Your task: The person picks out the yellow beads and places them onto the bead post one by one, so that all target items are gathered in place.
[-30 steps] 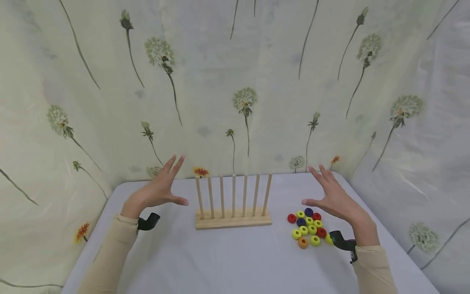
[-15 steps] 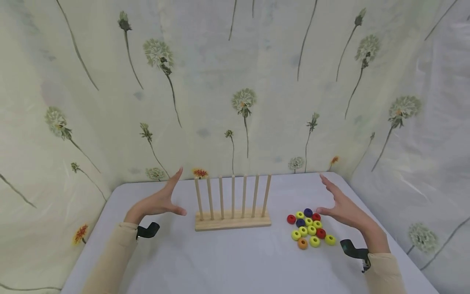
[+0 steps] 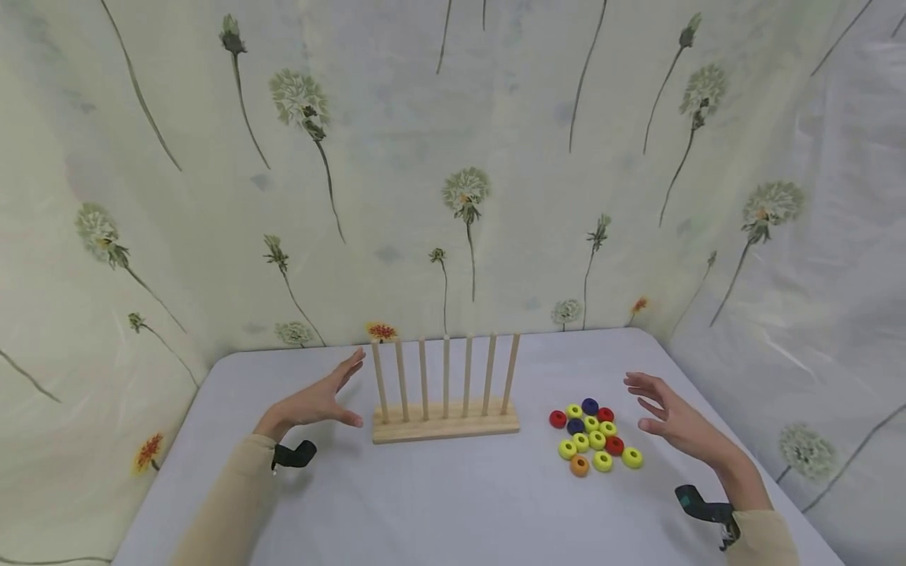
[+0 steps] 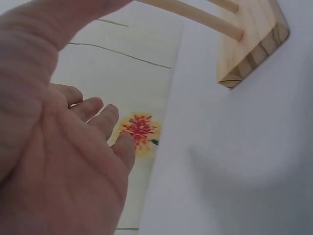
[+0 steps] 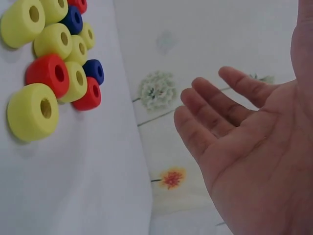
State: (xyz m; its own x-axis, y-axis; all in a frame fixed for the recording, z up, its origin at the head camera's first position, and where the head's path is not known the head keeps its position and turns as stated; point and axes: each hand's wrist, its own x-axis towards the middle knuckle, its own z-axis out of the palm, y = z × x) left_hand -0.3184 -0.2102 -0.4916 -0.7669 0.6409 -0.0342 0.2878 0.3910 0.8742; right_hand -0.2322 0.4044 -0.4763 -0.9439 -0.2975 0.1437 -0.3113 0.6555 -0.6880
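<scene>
A wooden peg rack with several upright dowels stands mid-table in the head view; no beads sit on its pegs. Just left of it hovers my left hand, fingers extended, holding nothing. In the left wrist view the rack's end shows beyond the thumb. To the rack's right lies a cluster of beads with holes: several yellow ones, red ones, blue ones and an orange bead. My right hand is held to the right of the beads, fingers loosely bent, apart from them and holding nothing.
A white-covered table holds the rack and beads. Behind and at both sides hangs a flower-printed cloth. Each wrist carries a black camera mount, such as the one on the left wrist.
Both hands have lowered toward the table. The right hand has also shifted right, away from the beads, and its fingers have bent a little. The rack and beads have stayed in place.
</scene>
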